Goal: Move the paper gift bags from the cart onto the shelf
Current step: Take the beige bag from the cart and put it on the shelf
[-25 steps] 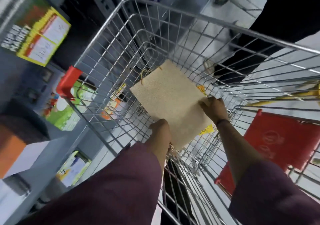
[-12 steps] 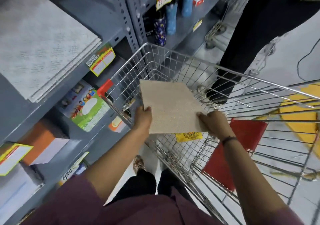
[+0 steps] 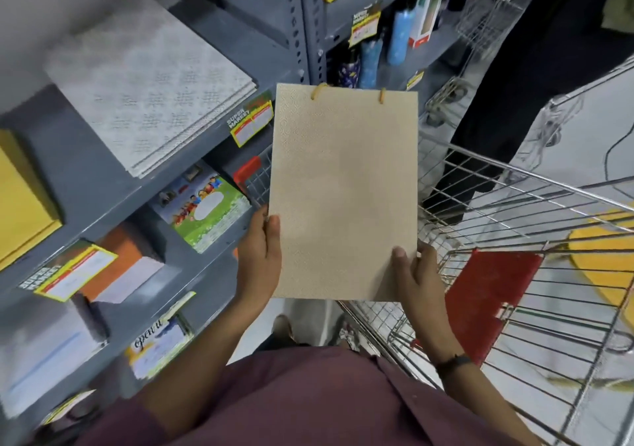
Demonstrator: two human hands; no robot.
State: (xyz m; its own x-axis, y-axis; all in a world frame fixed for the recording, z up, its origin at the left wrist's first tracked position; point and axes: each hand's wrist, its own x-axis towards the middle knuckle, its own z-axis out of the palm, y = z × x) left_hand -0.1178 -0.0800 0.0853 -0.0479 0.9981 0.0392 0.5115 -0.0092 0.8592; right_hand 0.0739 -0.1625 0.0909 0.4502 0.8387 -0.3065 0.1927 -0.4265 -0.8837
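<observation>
A flat beige paper gift bag [image 3: 343, 188] with yellow cord handles at its top edge is held upright in front of me, above the near left corner of the wire cart [image 3: 514, 212]. My left hand [image 3: 259, 257] grips its lower left edge. My right hand [image 3: 417, 274] grips its lower right corner. On the grey shelf [image 3: 103, 185] to the left lies a stack of white patterned gift bags [image 3: 147, 82]. What else lies in the cart is hidden behind the bag.
A red flap [image 3: 487, 301] hangs on the cart's near end. Lower shelves hold colourful packs [image 3: 206, 209] and boxes. Bottles [image 3: 370, 58] stand on shelves behind. A person in dark clothing [image 3: 497, 109] stands beyond the cart. A yellow bag [image 3: 20, 198] lies at the far left.
Both hands have lifted the beige bag out of the cart and raised it upright, moving it toward the shelf side. My view has tilted up from the cart toward the shelves.
</observation>
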